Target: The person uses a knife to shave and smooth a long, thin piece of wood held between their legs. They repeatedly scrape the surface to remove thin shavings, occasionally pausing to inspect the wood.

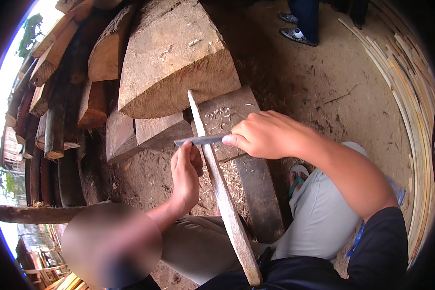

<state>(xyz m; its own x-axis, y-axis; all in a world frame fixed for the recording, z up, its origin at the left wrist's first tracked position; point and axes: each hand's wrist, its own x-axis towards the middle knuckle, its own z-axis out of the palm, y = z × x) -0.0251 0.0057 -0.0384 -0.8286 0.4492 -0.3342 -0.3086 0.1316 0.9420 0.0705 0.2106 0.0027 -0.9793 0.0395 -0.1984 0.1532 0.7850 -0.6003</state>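
A long, pale wooden stick [223, 195] runs from my lap up to the sawn end face of a thick timber block [179, 84]. Its far end narrows to a point that meets the block's face. Across the stick lies a grey knife blade [205, 140], nearly at right angles to it. My right hand [266, 135] is closed round the knife's handle end, which the fingers mostly hide. On the other side, my left hand [184, 169] pinches the blade near its tip, thumb on top and fingers curled. Part of my left forearm is blurred out.
Stacked logs and sawn timbers [58, 116] fill the left side. Below the block, a plank [222, 113] bears curled shavings, and more shavings [233, 186] litter the ground. Long thin wood strips [408, 92] lie at the right. Another person's feet [298, 35] stand at the back.
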